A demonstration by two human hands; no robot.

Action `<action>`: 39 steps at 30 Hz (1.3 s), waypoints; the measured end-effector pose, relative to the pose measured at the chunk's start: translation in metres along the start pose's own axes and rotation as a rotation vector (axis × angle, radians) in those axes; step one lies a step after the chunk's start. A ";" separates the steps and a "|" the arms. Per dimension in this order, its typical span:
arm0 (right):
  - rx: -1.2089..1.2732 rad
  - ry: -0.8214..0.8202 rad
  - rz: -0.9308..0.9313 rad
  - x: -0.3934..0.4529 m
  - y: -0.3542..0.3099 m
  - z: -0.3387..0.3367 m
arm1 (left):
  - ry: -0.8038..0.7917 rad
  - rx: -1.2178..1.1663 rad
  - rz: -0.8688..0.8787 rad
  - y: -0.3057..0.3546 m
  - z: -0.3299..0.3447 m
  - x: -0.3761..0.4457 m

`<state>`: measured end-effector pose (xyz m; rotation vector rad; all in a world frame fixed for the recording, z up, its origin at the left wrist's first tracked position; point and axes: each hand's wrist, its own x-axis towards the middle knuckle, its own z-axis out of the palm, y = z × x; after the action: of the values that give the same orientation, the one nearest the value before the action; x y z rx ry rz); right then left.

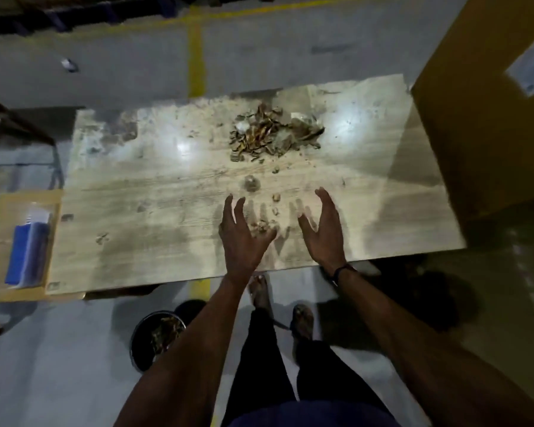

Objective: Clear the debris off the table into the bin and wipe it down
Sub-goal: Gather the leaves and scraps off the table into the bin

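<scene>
A pile of brown debris [272, 134] lies on the far middle of the dusty wooden table [142, 241]. Smaller crumbs [261, 224] are scattered between the pile and the near edge. My left hand [242, 238] and my right hand [324, 232] hover side by side over the table's near edge, palms facing each other, fingers spread and straight, holding nothing. The small crumbs lie between them. A black bin [158, 337] with debris inside stands on the floor below the table, left of my legs.
A large cardboard box [487, 118] stands against the table's right end. At the left end sits a yellow tray [0, 211] holding a blue cloth [28, 251]. Yellow floor lines [195, 63] run beyond the table. A dark metal frame [19, 124] stands at the far left.
</scene>
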<state>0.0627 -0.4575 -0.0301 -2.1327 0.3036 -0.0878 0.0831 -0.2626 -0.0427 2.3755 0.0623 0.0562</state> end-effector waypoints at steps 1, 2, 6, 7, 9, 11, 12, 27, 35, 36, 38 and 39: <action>-0.031 -0.026 0.008 0.002 0.010 0.006 | -0.045 0.051 0.024 -0.008 0.008 0.006; -0.067 -0.049 0.016 0.006 0.022 0.014 | -0.093 0.097 0.053 -0.017 0.019 0.014; -0.371 -0.102 -0.055 0.016 0.061 0.046 | -0.167 0.199 0.120 -0.039 0.039 0.038; -0.447 -0.090 -0.088 0.021 0.067 0.053 | -0.171 0.200 0.145 -0.042 0.040 0.044; -0.539 -0.053 -0.127 0.041 0.073 0.066 | -0.178 0.190 0.206 -0.052 0.047 0.064; -0.587 -0.028 -0.151 0.068 0.073 0.071 | -0.152 0.187 0.234 -0.055 0.052 0.087; -0.607 -0.022 -0.165 0.083 0.073 0.072 | -0.132 0.182 0.214 -0.055 0.054 0.100; -0.245 0.369 -0.139 0.232 0.055 0.057 | 0.018 0.057 0.315 -0.045 0.037 0.249; -0.073 0.007 -0.197 0.321 0.030 0.055 | -0.386 0.035 0.357 -0.044 0.031 0.349; -0.059 0.011 -0.207 0.315 0.031 0.059 | -0.411 0.031 0.379 -0.048 0.032 0.344; -0.066 0.070 -0.246 0.292 0.038 0.068 | -0.362 0.008 0.393 -0.058 0.036 0.323; -0.096 0.102 -0.257 0.277 0.042 0.073 | -0.317 -0.004 0.377 -0.064 0.038 0.309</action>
<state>0.3355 -0.4892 -0.1201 -2.2582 0.0925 -0.3383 0.3914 -0.2236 -0.1076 2.3327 -0.5357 -0.1400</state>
